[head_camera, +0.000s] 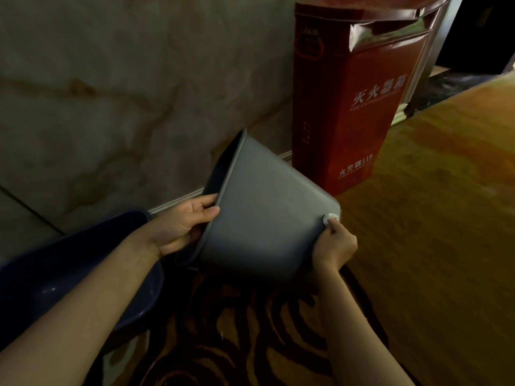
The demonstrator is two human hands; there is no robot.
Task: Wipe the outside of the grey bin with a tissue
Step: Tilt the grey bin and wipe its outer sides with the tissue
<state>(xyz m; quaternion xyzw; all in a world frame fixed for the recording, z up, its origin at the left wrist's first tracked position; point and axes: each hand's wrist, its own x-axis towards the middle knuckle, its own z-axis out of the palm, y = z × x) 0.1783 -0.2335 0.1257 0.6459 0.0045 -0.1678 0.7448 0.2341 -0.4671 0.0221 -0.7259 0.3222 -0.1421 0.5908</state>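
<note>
Nearest, over the patterned carpet (pixel 237 344), the left hand (pixel 184 227) is clamped on the rim of the grey bin (pixel 262 218), thumb outside, fingers inside. The bin is tipped on its side, mouth toward the marble wall (pixel 111 93). The right hand (pixel 333 246) pinches a wadded tissue (pixel 330 218) against the bin's base edge. A blue tub (pixel 69 274) lies at left; beyond stands a red extinguisher box (pixel 354 112).

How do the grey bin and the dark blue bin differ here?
The grey bin is tilted on its side, gripped at the rim by the left hand; the dark blue bin goes unheld. The right hand presses a tissue to the grey one only. Both are plastic tubs.
</note>
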